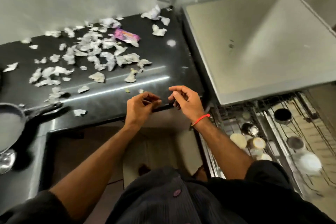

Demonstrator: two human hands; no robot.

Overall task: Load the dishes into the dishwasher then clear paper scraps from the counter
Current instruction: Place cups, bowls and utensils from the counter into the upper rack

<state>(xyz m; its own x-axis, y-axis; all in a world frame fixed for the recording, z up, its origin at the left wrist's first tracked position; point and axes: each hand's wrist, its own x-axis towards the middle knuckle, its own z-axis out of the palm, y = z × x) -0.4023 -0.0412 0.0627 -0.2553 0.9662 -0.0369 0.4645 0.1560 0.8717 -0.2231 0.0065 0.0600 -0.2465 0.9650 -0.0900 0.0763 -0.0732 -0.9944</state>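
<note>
Several torn white paper scraps [91, 54] lie strewn over the black counter [163, 71], with a pink wrapper [127, 36] among them. My left hand [141, 104] and my right hand [183, 100] hover side by side over the counter's front corner, fingers loosely curled and apart, nothing visible in either. A red thread circles my right wrist. To the right, the pulled-out dishwasher rack [269, 132] holds several bowls and cups. The view is blurred by motion.
A black pan [16, 123] with its handle pointing right sits at the counter's left front. A shiny steel vessel [6, 160] is below it. A steel-grey appliance top [254, 42] stands above the rack. Grey wall runs behind the counter.
</note>
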